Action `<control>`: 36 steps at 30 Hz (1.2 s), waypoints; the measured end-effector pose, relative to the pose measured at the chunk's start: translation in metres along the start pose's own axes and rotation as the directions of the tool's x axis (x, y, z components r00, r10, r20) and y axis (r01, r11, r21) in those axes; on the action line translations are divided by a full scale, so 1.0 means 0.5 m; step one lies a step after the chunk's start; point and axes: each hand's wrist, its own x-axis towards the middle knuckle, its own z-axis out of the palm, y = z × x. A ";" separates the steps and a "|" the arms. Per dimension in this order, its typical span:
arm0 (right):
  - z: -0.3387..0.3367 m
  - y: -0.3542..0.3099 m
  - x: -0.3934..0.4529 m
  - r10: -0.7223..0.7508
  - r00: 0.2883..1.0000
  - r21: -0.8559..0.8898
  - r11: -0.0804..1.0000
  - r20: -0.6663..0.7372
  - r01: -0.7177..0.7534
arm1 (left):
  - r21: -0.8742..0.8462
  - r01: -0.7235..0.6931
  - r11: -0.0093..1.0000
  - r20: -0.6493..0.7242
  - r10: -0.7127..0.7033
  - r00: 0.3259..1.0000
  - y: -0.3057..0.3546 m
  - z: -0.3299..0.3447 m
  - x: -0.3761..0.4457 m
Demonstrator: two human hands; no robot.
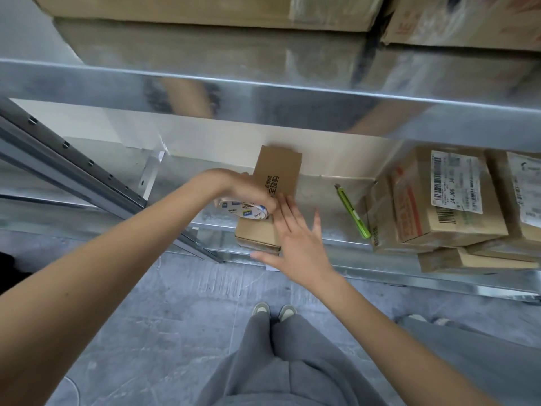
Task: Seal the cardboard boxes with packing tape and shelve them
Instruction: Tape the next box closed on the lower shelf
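Grey sweatpants (281,361) and my shoes are sitting closest to the lens, then both forearms reaching out to the steel shelf (330,206). I'm working on the small cardboard box (257,232) parked right at the front lip of that shelf, probably so I'm taping at a comfy height instead of on the floor.

My left hand (234,187) is curling around the tape roll (244,211) and holding it down on the box top, so it's clamped on the roll. My right hand (295,235) is lying flat with fingers spread and straight, pressing on the lid beside the roll with the thumb hooking over the near edge. I'm guessing that's to keep the box from sliding while the tape is running across. One flap (276,174) is standing up at the far end, so I'm reckoning the sealing isn't done yet. Can't see what's inside the box from here.

Off to the right a green box cutter (352,213) is lying on the shelf, within reach for cutting the strip. Past it, the labelled boxes (445,197) are sitting stacked and closed, contents hidden. More big cartons (205,7) are loading the shelf above.
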 end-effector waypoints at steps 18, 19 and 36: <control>0.024 0.240 0.088 0.673 0.740 0.005 0.740 -0.014 -0.673 | -0.085 -0.079 0.993 0.031 0.082 0.996 -0.021 0.001 0.028; 0.021 0.241 0.086 0.683 0.731 0.111 0.725 0.017 -0.680 | -0.088 -0.081 0.993 0.035 0.084 0.996 -0.021 0.001 0.030; -0.113 -0.036 -0.083 0.361 0.857 0.861 0.215 0.368 -0.460 | -0.095 -0.060 0.994 0.051 0.065 0.997 -0.012 0.002 0.024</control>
